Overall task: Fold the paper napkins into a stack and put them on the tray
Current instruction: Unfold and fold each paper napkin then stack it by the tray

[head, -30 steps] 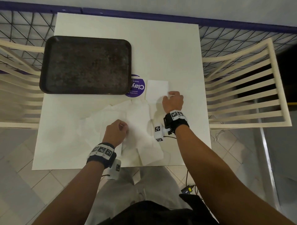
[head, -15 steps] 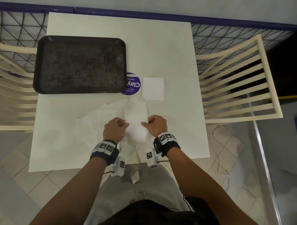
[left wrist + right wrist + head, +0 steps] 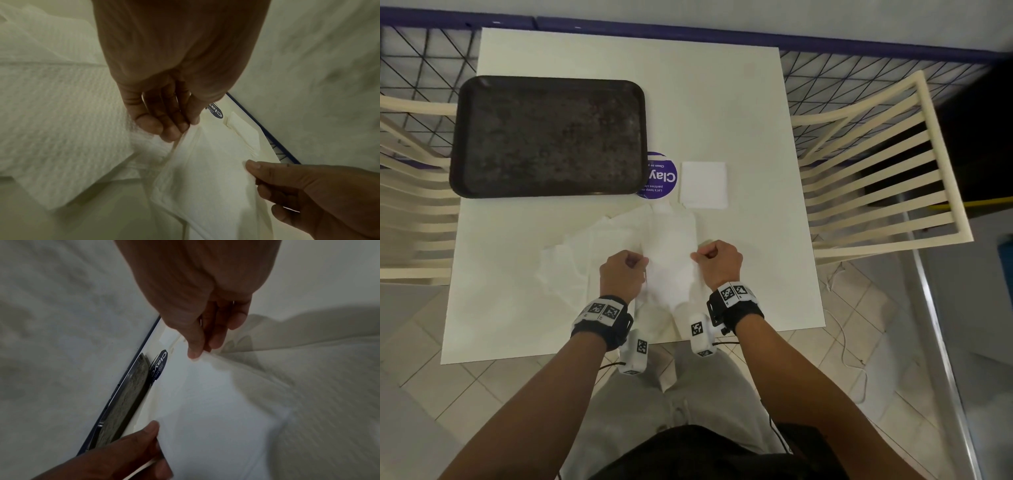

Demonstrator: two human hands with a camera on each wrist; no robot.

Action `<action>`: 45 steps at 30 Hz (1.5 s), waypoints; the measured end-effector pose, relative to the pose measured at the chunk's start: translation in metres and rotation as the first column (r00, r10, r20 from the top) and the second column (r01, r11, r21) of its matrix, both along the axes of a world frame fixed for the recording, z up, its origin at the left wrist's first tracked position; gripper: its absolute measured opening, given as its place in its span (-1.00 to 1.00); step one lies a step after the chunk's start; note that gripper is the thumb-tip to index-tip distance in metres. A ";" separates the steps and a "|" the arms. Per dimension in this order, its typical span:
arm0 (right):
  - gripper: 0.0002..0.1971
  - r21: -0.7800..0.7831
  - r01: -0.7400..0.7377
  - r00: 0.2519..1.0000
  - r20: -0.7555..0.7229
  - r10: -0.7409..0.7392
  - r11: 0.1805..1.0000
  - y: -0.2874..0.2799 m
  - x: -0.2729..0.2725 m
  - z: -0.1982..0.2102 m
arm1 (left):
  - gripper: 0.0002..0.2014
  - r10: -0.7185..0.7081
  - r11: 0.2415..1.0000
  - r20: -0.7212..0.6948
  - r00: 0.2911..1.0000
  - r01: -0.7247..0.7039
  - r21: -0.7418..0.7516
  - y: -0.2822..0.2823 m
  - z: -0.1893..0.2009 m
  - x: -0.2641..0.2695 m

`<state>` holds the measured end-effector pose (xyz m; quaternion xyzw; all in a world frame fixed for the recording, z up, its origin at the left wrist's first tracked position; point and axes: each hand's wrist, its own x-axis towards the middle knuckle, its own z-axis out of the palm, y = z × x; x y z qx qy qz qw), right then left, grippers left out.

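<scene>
Left hand: we see the left hand [image 3: 621, 274] curled, thumb and fingertips [image 3: 170, 128] pinching the left edge of the held napkin [image 3: 669, 260], on the near side of the tray [image 3: 548, 137].

Right hand: we see the right hand [image 3: 719, 263] curled too, thumb and fingers [image 3: 195, 344] pinching the right edge of the same held napkin, level with the left hand and further from the tray.

Held napkin: we find it stretched between the two hands on the near side of the tray; its near end hangs past the desk [image 3: 739, 102] edge toward the person's lap. Whether its middle touches the desk we cannot tell.

Loose napkins: we see unfolded white napkins [image 3: 571, 260] lying overlapped on the desk just near of the tray, partly under the held napkin and to its left.

Folded napkin: we see a small folded white square [image 3: 703, 185] flat on the desk, just right of the tray's near right corner, apart from the tray.

Tray: we see it dark, rectangular and speckled, on the far left part of the desk, with no napkin on it.

Sticker: we see a round purple sticker [image 3: 661, 176] with white lettering between the tray and the folded napkin, its left part under the tray's corner.

Chairs: we see a cream slatted chair [image 3: 876, 164] far right of the tray, and another [image 3: 410, 178] just left of it.
</scene>
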<state>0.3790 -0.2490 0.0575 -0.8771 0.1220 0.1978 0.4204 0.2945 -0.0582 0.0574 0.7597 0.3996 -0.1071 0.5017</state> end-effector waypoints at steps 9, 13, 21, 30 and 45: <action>-0.95 -0.005 0.000 1.000 0.002 0.000 1.000 -0.003 -0.004 0.003 | -0.82 -0.029 0.985 0.098 0.995 0.012 0.171 -0.005 0.011 -0.002; -0.96 -0.035 -0.034 0.999 -0.010 0.033 0.999 -0.006 -0.005 0.003 | -0.90 -0.131 0.976 0.124 0.984 0.107 0.188 -0.011 0.011 0.002; -0.90 0.085 0.013 0.999 0.037 -0.016 0.996 -0.013 -0.010 0.004 | -0.81 -0.185 0.979 0.043 0.982 0.180 0.100 -0.018 0.004 0.004; -0.90 0.184 -0.018 1.000 -0.020 0.021 0.983 -0.014 -0.012 0.006 | -0.91 -0.073 0.997 0.010 0.997 0.073 0.005 -0.014 0.004 0.013; -0.93 -0.077 -0.091 0.986 0.130 0.100 0.993 -0.008 -0.012 0.007 | -0.93 -0.082 0.994 0.024 0.996 0.084 -0.068 -0.011 0.003 0.014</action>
